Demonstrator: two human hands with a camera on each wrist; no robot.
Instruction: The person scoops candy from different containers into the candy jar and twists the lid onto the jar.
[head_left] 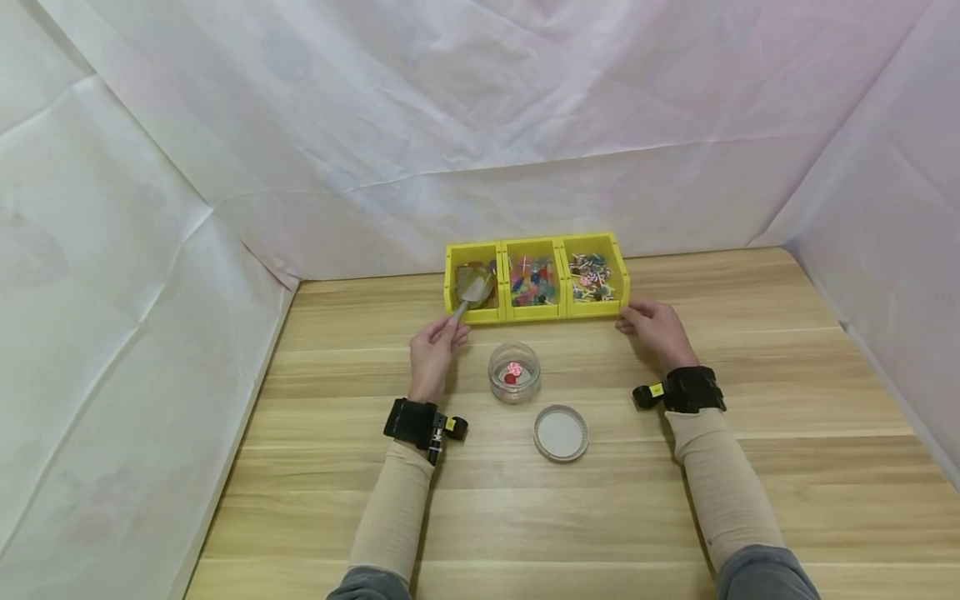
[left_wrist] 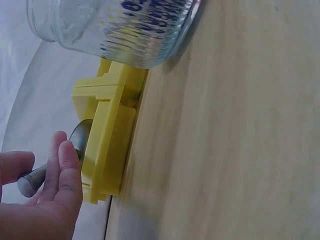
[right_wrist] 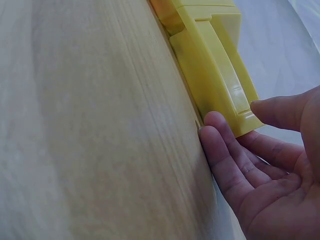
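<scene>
My left hand [head_left: 432, 357] grips the handle of a metal scoop [head_left: 476, 287], its bowl inside the left compartment of a joined row of yellow storage bins [head_left: 534, 314]. In the left wrist view the scoop's handle [left_wrist: 35, 181] runs between thumb and fingers. At the row's right end, my right hand [head_left: 658, 332] holds the front corner of the right bin [right_wrist: 215, 75], thumb on the rim and fingers against the side. Brownish pieces lie under the scoop. Colourful small pieces fill the middle bin, and small stick-like pieces with round candy shapes the right one.
In front of the bins stands a clear jar [head_left: 514, 388] with a pink-white swirl piece and a red piece inside. A round lid [head_left: 561, 433] lies on the wooden table [head_left: 525, 533] nearer to me. White cloth [head_left: 450, 108] hangs behind and at both sides.
</scene>
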